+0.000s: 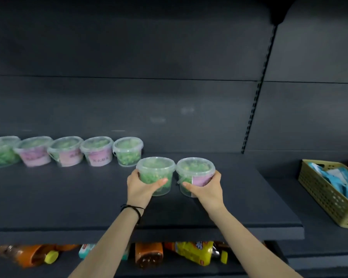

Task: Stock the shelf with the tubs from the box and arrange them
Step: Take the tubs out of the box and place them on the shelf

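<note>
1. The left hand [140, 187] curls its fingers round the near and left side of the left tub [156, 174], the thumb lying across the front.
2. The right hand [208, 189] grips the right tub [195, 173] the same way, thumb across the front beside a pink label.
3. Both tubs are clear, lidded, filled with green stuff, upright and side by side over the middle of the shelf [68, 197]. Whether their rims touch, or their bases rest on the shelf, I cannot tell.
4. Black bands [133, 209] circle the left wrist.
5. A row of five tubs [65, 151] stands along the back left of the shelf.
6. A green basket [319, 191] sits on the right-hand shelf.
7. Bottles [149, 255] lie on the level below.
</note>
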A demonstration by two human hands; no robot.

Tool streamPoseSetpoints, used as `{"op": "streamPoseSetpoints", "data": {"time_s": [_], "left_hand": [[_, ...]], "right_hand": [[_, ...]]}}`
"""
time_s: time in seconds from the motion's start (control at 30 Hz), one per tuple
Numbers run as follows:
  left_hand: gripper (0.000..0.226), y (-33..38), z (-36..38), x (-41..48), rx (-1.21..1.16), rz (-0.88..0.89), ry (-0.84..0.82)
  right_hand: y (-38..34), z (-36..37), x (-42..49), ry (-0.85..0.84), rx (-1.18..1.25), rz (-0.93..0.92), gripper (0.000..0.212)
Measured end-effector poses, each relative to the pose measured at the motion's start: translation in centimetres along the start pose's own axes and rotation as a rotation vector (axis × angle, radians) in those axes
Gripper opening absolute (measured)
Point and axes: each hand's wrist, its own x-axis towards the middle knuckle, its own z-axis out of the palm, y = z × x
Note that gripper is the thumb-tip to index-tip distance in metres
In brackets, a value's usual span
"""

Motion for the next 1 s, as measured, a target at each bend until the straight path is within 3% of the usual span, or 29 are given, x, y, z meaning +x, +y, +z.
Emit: {"op": "streamPoseSetpoints", "data": {"time_s": [0.23, 0.53, 0.73, 0.9, 1.0], "left_hand": [[0.085, -2.4, 3.3, 8.1, 0.036, -0.040, 0.056], [0.088, -3.1, 5.5, 12.9, 0.055, -0.074, 0.144], [0.078, -3.0, 6.1, 13.2, 0.108, -0.044, 0.182], [0.085, -2.2, 5.1, 11.8, 0.156, -0.031, 0.113], [0.075, -1.4, 3.8, 9.0, 0.167, -0.058, 0.085]], "right_hand": [[1.2, 2.5, 8.8, -0.032, 0.014, 0.015, 0.085], [2.5, 4.5, 14.2, -0.022, -0.107, 0.052, 0.087], [2.7, 5.4, 15.2, 0.011, -0.154, 0.048, 0.090], [2.4, 4.4, 14.2, -0.012, -0.131, 0.042, 0.090], [2.5, 2.9, 12.0, -0.002, -0.133, 0.002, 0.087]]}}
